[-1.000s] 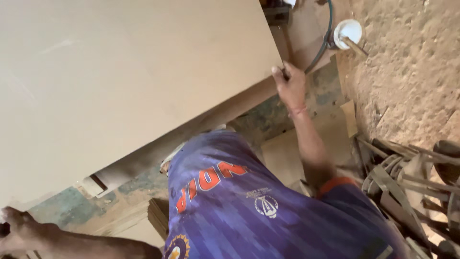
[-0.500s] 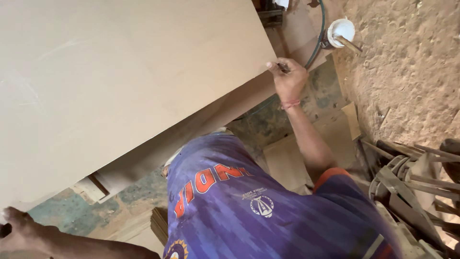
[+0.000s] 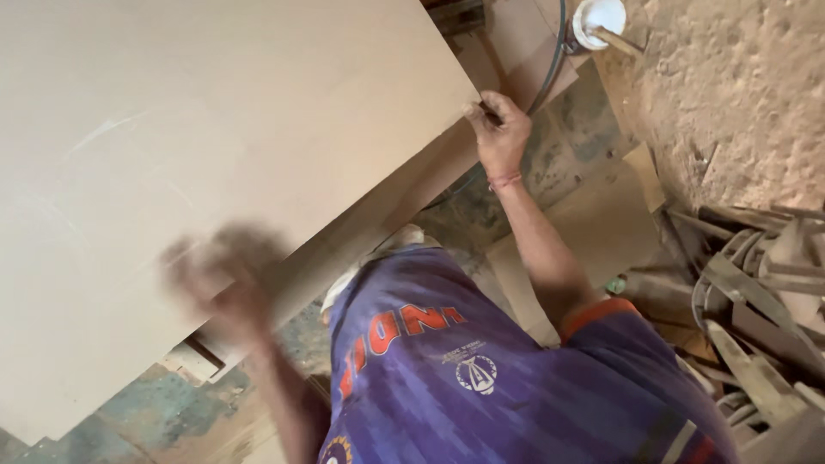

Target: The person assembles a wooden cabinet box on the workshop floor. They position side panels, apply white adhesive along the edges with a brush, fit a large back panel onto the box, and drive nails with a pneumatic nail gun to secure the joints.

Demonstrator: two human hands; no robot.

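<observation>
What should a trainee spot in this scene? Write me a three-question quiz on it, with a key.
1. Which hand shows as a blur over the pale board? A) left B) right C) neither
2. True or false: the right hand is at a corner of the board.
3. What lies heaped on the ground to the right of the person's right arm?

Key
1. A: the left hand is blurred, so its grip cannot be made out.
2. True.
3. A pile of scrap wood pieces.
</observation>
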